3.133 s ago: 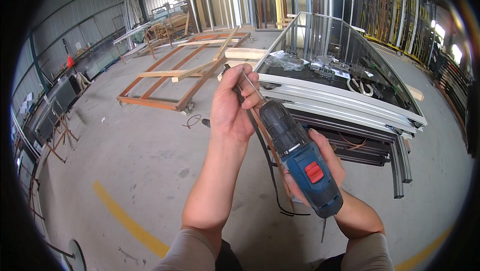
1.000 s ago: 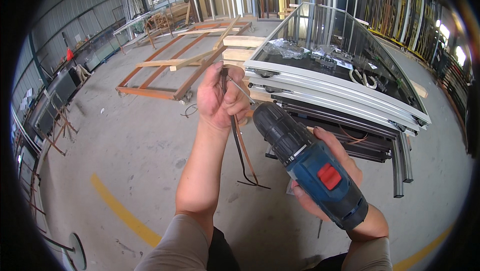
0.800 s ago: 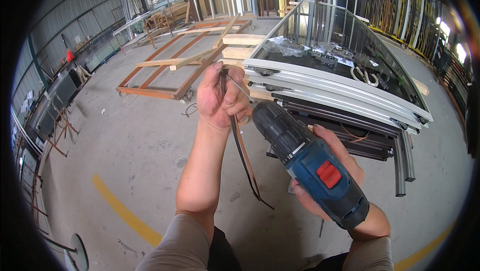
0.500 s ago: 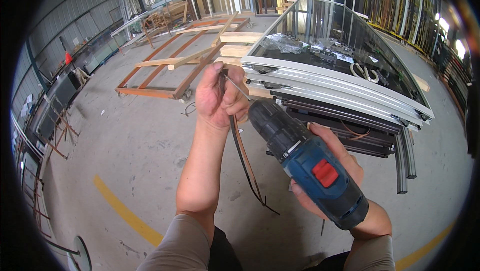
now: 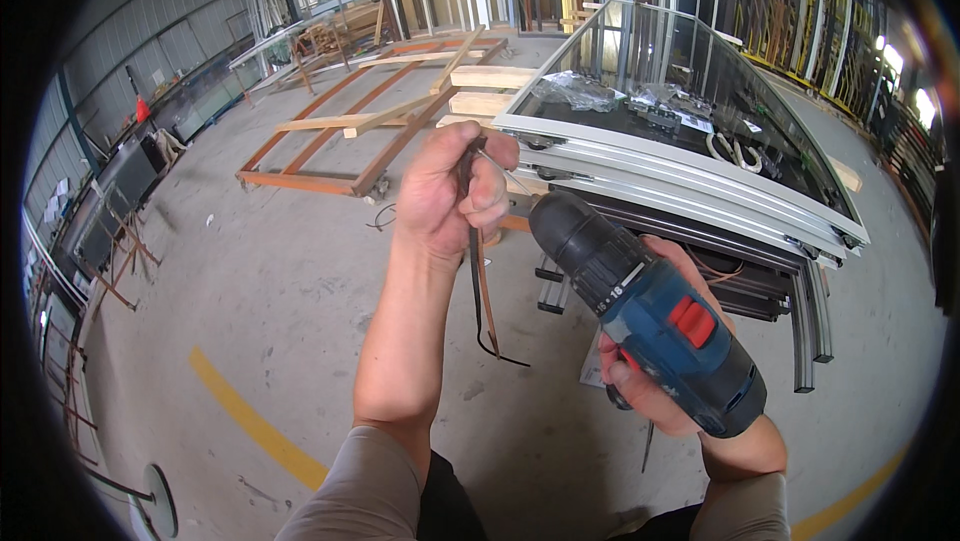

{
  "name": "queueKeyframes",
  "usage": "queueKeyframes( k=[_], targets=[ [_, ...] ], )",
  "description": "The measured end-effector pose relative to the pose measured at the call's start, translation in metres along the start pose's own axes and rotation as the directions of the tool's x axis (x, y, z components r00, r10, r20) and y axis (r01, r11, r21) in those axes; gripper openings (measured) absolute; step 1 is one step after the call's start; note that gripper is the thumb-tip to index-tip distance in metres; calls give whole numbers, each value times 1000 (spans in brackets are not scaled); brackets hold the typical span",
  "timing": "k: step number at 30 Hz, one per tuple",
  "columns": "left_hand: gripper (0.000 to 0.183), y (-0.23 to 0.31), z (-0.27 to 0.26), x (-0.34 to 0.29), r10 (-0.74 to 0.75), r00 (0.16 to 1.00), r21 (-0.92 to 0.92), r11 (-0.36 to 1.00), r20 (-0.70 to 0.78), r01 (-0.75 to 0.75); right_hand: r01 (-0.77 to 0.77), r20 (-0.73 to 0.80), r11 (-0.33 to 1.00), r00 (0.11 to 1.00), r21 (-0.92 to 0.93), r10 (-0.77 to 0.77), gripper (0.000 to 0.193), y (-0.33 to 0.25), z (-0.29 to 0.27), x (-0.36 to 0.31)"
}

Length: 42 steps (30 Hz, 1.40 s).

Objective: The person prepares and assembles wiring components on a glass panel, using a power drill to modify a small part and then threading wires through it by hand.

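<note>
My right hand point(image 5: 660, 403) is wrapped round the grip of a blue and black cordless drill point(image 5: 665, 311) with a red switch on top. The drill is tilted, with its black chuck point(image 5: 580, 246) toward my left hand. A thin metal bit point(image 5: 508, 175) runs from the chuck to the fingers of my left hand point(image 5: 440, 196). Those fingers are closed on a narrow dark brown strip point(image 5: 484, 286), whose thin black and brown lengths hang below the hand. Whether the bit's tip touches the strip is hard to make out.
On the right, a stack of white-framed glass panels point(image 5: 640, 151) carries plastic bags and small hardware. Dark metal profiles point(image 5: 690, 251) lie beneath it. An orange metal frame point(image 5: 300, 183) with wooden battens is on the floor ahead left. A round-ended stand point(image 5: 160, 501) is at lower left.
Both hands and the drill have shifted a little right and slightly up. The hanging ends of the strip have swung up and left. Both grips are kept.
</note>
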<state>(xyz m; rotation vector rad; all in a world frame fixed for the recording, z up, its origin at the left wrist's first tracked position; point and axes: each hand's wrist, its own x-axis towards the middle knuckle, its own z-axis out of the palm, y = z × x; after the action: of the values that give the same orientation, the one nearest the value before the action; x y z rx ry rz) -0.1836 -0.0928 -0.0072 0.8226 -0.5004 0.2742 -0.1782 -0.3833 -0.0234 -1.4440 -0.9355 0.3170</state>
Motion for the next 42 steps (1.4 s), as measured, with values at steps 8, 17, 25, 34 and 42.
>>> queueKeyframes(
  k=[8, 17, 25, 34, 42],
  targets=[
    [42, -3, -1, 1, -10, 1000, -28, 1000, 23, 10, 37, 17, 999, 999, -6, -37, 83, 1, -4, -1],
    [42, -8, -2, 3, 4, 999, 48, 999, -41, -2, -16, 18, 997, 1000, 79, 15, 82, -5, -4, 1],
    [43, -9, 9, 3, -44, 974, 103, 992, -224, 69, 4, -5, 1000, 1000, 26, -4, 80, 1, -7, 2],
    [50, -3, 37, 2, -71, 954, 262, 953, -292, 151, -1, -5, 1000, 1000, -2, 1, 86, -7, -9, 1],
    [50, -5, 26, 1, -63, 988, 172, 981, -138, 87, 0, 34, 999, 999, 35, -1, 85, -4, -7, -1]
  ],
)
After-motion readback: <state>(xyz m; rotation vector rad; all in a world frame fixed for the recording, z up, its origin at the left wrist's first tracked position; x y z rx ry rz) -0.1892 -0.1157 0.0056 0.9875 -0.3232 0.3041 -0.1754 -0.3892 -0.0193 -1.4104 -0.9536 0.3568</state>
